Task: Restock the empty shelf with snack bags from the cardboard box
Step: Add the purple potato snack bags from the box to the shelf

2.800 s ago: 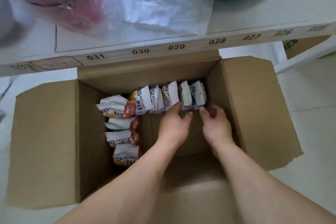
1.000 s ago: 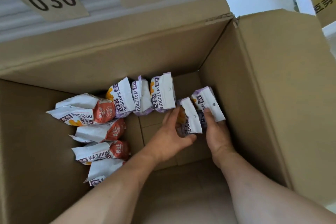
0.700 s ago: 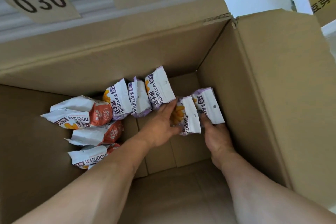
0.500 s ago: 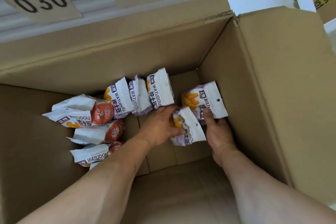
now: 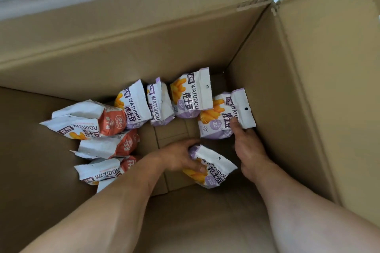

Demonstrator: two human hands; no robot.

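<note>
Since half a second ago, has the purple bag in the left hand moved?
Yes. The purple bag in the left hand has come toward the person, away from the box's far wall and the standing purple bags.

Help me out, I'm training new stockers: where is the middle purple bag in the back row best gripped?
By its flat white header, I'd say. The middle purple bag stands upright, squeezed between its purple neighbours, so only the top edge is free. Come straight down from above and pinch that seal; the sides look blocked.
</note>
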